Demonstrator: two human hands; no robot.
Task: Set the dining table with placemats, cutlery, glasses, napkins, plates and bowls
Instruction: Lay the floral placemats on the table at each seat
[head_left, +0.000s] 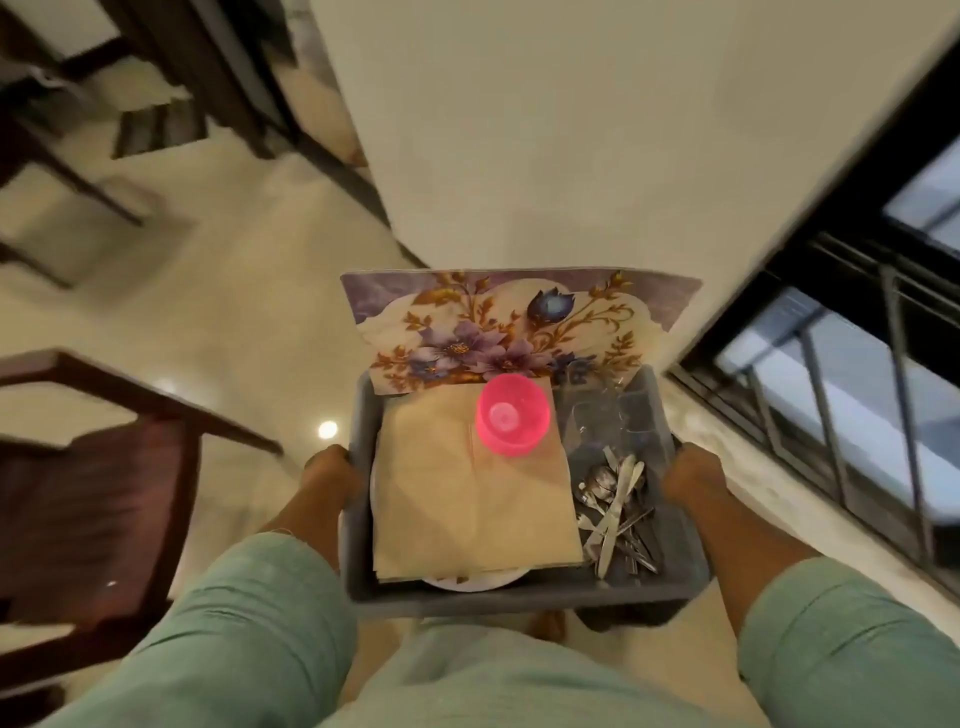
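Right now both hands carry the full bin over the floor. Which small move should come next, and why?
Probably keep walking and set the bin on a table. Left hand and right hand both grip its sides, so neither is free to lay anything out, and the pink bowl sits loose, upside down, on the napkins.

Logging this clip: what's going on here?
A person carries a grey bin, left hand and right hand gripping its sides. Inside: beige napkins over a white plate, a pink cup upside down on them, cutlery, glasses, and floral placemats standing at the far end. Nothing is laid yet.
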